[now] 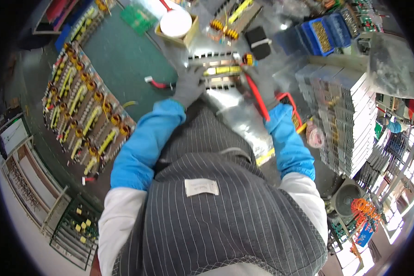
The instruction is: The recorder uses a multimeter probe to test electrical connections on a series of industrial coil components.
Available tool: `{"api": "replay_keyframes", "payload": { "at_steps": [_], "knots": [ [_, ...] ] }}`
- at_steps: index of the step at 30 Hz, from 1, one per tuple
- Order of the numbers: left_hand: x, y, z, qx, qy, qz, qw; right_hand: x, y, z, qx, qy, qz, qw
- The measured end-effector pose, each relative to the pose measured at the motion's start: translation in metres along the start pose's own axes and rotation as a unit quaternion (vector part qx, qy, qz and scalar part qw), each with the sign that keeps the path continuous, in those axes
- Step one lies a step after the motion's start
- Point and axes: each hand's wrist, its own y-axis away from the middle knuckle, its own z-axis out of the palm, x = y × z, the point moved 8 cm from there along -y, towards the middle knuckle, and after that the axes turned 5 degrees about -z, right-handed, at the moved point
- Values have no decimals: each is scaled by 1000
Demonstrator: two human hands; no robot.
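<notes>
My left hand (188, 87), in a grey glove, grips the left end of a circuit board (223, 69) with a yellow component and rows of black parts along it. A short red lead with a white connector (148, 79) sticks out left of it. My right hand (262, 87), also gloved, is at the board's right end, beside a copper-wound coil (247, 59); its fingers are partly hidden. A long red object (257, 99), perhaps a handle or lead, lies along that hand. A red-handled tool (295, 110) is beside my right wrist.
Rows of assembled boards (78, 110) lie left; a green board (135, 17) and wooden box with white disc (175, 25) at back. Blue bins (317, 34) stand back right, tall stacked metal parts (336, 115) at right, a partly visible person's blue sleeve (392, 126) beyond.
</notes>
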Motion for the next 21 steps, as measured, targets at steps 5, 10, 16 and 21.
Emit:
{"api": "replay_keyframes", "payload": {
  "at_steps": [5,10,16,21],
  "knots": [
    [-43,32,37,8,-42,-3,999,-55,5,4,-22,109,-47,993],
    [-3,31,12,-44,10,34,998,-71,32,-28,108,100,-122,981],
    [-28,43,1,-39,22,4,999,-67,32,-24,99,120,-64,986],
    [-59,59,-3,-23,39,-19,999,-69,41,-28,137,66,-95,984]
  ]
}}
